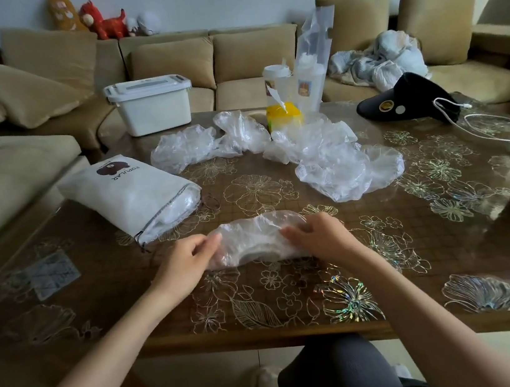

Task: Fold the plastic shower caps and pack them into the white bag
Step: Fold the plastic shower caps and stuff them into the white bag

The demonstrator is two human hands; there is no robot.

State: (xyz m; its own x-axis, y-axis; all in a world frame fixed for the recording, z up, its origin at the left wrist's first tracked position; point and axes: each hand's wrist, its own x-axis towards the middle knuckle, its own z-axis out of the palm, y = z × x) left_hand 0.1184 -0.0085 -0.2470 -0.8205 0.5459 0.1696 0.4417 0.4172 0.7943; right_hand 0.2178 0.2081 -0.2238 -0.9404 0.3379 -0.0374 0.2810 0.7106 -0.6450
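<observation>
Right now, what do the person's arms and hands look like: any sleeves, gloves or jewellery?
The left forearm and right forearm are bare as far as the frame edge, with no sleeve in view. The left hand and right hand wear no gloves. No ring, watch or bracelet shows on either.

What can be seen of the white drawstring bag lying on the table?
The white drawstring bag looks like fabric, printed with a brown bear and the word POPULAR. It lies on its side on the left of the flower-patterned table, its dark-corded mouth open toward the near right, with clear plastic showing inside. Neither the left hand nor the right hand touches it.
</observation>
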